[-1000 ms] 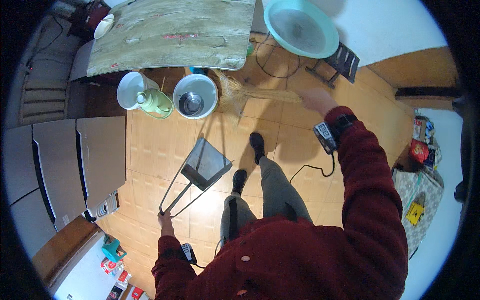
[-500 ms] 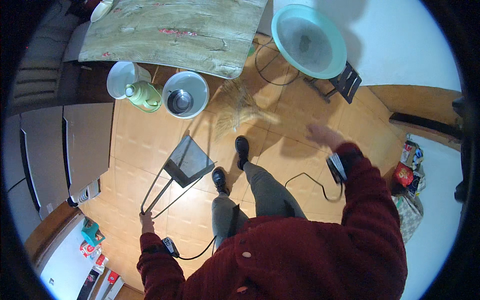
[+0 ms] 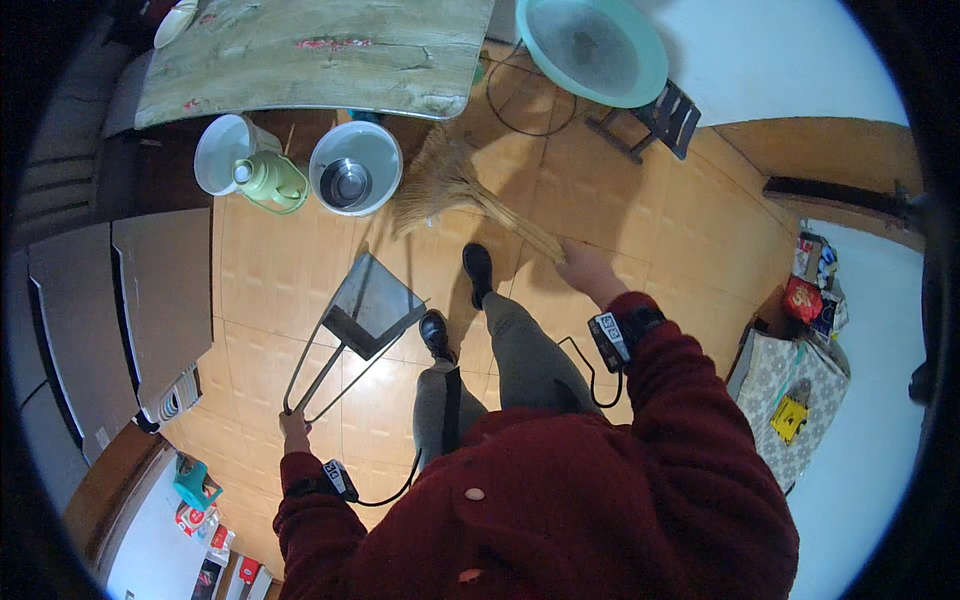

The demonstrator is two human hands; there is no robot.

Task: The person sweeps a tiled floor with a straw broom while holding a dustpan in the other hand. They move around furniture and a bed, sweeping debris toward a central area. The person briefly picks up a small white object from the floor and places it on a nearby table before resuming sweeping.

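Observation:
My left hand is closed around the wire handle of a grey metal dustpan. The dustpan hangs low or rests on the floor left of my feet; I cannot tell which. My right hand grips the end of a short straw broom. Its bristles fan out to the left, beside the white bucket and close to the table's near edge. Something small and whitish lies by the bristles, too small to name.
A wood-patterned table stands ahead. Near its edge are another white bucket and a green thermos jug. A mint basin rests on a dark folding stool. Drawers line the left; bags sit right.
My right hand has moved left and now plainly grips the broom, which was blurred before. The view has shifted slightly. My left hand keeps its hold on the dustpan.

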